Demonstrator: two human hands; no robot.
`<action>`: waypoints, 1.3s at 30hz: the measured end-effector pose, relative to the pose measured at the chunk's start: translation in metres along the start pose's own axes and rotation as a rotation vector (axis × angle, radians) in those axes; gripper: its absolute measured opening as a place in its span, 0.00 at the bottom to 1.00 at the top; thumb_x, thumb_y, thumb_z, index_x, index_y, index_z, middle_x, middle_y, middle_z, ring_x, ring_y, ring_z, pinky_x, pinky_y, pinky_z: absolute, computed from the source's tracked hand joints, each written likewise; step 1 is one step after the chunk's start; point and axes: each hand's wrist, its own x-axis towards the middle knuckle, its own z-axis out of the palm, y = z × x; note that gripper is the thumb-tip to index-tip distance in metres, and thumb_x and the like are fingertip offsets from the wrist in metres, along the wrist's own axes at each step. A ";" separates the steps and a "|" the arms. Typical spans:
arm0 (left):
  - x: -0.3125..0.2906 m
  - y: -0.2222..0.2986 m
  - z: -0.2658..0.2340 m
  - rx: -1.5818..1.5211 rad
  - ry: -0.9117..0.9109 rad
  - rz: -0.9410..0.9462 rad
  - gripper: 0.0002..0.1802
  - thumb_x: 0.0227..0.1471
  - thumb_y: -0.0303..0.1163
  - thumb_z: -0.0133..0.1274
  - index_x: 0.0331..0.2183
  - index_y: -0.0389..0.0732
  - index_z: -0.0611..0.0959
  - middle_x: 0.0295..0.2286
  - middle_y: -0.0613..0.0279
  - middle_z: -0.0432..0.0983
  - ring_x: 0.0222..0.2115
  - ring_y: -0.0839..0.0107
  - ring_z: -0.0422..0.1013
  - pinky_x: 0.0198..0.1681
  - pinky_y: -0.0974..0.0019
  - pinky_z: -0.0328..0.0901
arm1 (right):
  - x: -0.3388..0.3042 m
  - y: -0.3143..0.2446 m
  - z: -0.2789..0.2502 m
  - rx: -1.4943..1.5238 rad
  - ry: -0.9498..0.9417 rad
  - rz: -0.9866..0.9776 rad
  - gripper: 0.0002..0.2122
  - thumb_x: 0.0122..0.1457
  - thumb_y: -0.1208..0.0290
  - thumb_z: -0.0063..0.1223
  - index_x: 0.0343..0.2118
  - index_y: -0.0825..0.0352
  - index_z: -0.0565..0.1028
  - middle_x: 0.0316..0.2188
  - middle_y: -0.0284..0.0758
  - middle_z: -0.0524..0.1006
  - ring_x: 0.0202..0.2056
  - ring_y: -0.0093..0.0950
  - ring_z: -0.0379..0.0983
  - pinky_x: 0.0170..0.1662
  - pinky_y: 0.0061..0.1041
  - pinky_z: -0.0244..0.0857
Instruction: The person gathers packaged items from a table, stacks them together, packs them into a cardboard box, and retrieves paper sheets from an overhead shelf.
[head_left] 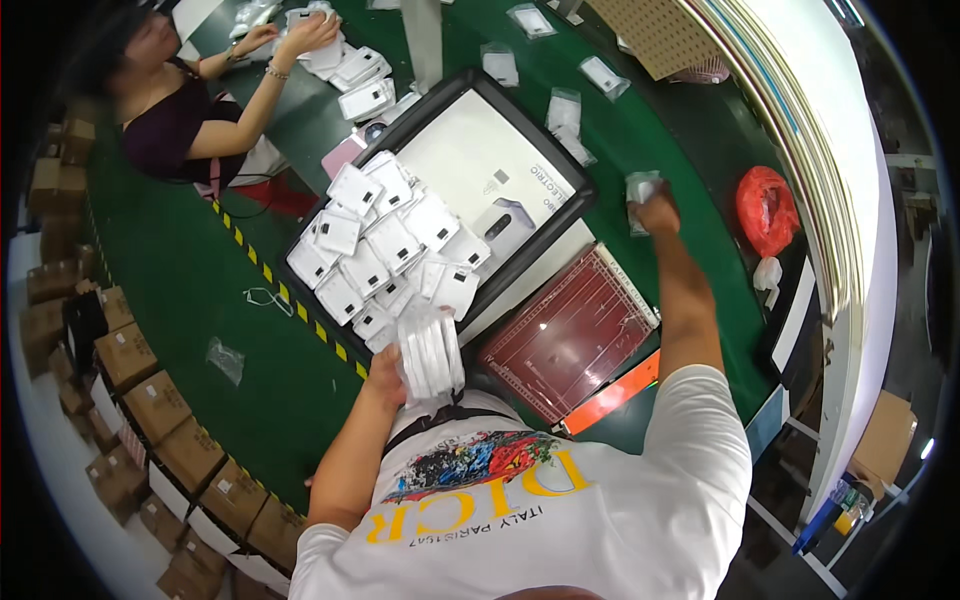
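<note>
My left hand (386, 376) is closed around a stack of flat white packets in clear plastic (430, 352), held upright in front of my waist. Out to the right, my right hand (657, 210) grips a bagged white packet (641, 186) over the green belt; its fingertips are partly hidden. Between my hands stands a large black-rimmed tray (572, 208) with a printed pale sheet in it. Many flat white pieces with small dark marks (388, 243) lie heaped in the tray's left part.
Several bagged packets (565, 118) lie along the green belt (690, 130). Right of the tray is a dark red cutting mat (570, 335) beside an orange strip (612, 392). A red plastic bag (767, 211) sits farther right. Another person (200, 130) handles white packets at far left.
</note>
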 end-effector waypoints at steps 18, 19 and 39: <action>-0.004 -0.010 0.028 0.082 -0.367 -0.012 0.57 0.43 0.56 0.62 0.63 0.35 0.56 0.54 0.47 0.67 0.54 0.54 0.68 0.56 0.45 0.65 | -0.389 -0.072 -0.071 1.757 -0.185 -0.041 0.32 0.50 0.74 0.64 0.57 0.73 0.62 0.47 0.39 0.73 0.46 0.31 0.73 0.49 0.31 0.68; -0.004 -0.019 0.037 0.066 -0.399 -0.059 0.58 0.42 0.56 0.62 0.64 0.34 0.55 0.54 0.47 0.67 0.54 0.54 0.68 0.56 0.44 0.65 | -0.414 -0.062 -0.074 1.732 -0.216 -0.043 0.32 0.50 0.75 0.64 0.57 0.73 0.62 0.47 0.39 0.73 0.46 0.31 0.73 0.49 0.31 0.68; -0.071 -0.330 0.098 0.127 -0.528 -0.758 0.40 0.46 0.50 0.62 0.58 0.46 0.69 0.57 0.53 0.66 0.58 0.53 0.64 0.61 0.48 0.59 | -0.661 0.174 -0.076 1.794 0.151 0.208 0.29 0.59 0.65 0.57 0.60 0.70 0.61 0.52 0.40 0.71 0.53 0.29 0.69 0.56 0.28 0.62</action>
